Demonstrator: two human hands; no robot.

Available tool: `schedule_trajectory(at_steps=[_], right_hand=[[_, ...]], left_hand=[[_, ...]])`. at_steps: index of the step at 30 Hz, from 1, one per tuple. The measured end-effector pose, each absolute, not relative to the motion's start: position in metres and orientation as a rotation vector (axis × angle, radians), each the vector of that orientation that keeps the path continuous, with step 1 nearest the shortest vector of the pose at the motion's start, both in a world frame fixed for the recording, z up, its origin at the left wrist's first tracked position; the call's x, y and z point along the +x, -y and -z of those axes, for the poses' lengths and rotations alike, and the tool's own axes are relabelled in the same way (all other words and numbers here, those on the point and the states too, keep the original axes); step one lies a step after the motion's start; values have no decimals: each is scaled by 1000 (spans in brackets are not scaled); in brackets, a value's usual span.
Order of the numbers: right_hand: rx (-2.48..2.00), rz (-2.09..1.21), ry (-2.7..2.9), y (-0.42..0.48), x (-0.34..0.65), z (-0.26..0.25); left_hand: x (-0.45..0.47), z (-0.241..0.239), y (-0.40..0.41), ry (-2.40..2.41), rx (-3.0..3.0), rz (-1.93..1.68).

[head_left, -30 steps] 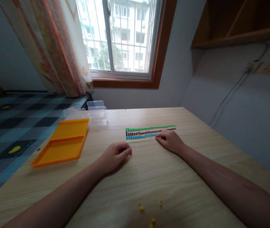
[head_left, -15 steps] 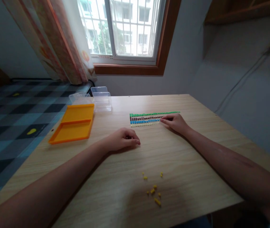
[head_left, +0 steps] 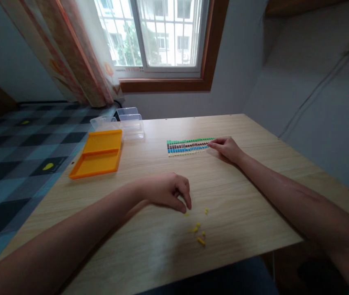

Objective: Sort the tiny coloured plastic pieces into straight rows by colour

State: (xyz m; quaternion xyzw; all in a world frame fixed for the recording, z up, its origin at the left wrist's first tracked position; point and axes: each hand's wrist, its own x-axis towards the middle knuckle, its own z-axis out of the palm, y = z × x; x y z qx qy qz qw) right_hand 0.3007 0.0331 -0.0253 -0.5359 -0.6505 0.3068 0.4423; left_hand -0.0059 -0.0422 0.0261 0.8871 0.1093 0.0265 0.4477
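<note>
My left hand [head_left: 169, 191] hovers low over the table, its thumb and forefinger bent downward and slightly apart. Just below those fingertips lies a small yellow piece [head_left: 187, 214]. Several more yellow pieces [head_left: 201, 241] are scattered nearer the table's front edge. Farther back, my right hand [head_left: 228, 149] rests at the right end of tidy rows of tiny pieces, thumb and forefinger pinched together. What they grip, if anything, is too small to see. The rows run green [head_left: 189, 141], brown [head_left: 183, 146], blue [head_left: 182, 150] and pale yellow [head_left: 182, 154]; my right hand covers part of them.
An orange two-part tray [head_left: 96, 164] sits at the table's left side. Behind it stand clear plastic boxes [head_left: 132, 128]. A bed with a checked cover [head_left: 23, 151] adjoins on the left. The wooden table [head_left: 238, 209] ends close in front of me.
My left hand has come toward me and right, from beside the rows to the loose yellow pieces, its fingers loosening. My right hand stays by the rows. The view has tilted down slightly.
</note>
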Motion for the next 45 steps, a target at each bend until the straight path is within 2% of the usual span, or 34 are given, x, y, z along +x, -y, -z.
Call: schedule_trajectory(at_steps=[6, 11, 14, 18, 23, 27, 35, 45], right_hand=[[-1292, -794, 1726, -22, 301, 19], [-1054, -875, 2299, 18, 288, -9], [-756, -535, 2625, 58, 259, -29], [-306, -171, 2624, 109, 211, -29], [-9, -36, 2726, 130, 186, -6], [-56, -52, 2786, 119, 188, -1], [-430, -82, 2734, 85, 194, 4], [-645, -131, 2273, 51, 233, -9]], left_hand=[[-4, -29, 45, -369, 2251, -40], [-1, -36, 53, -408, 2323, -32], [-4, -28, 47, -526, 2038, -169], [-11, -11, 34, -665, 1437, -474], [-15, -4, 25, -573, 1230, -567], [-17, -5, 23, -553, 1170, -615], [-18, -5, 18, -517, 1076, -646], [-19, -10, 26, -638, 1292, -618]])
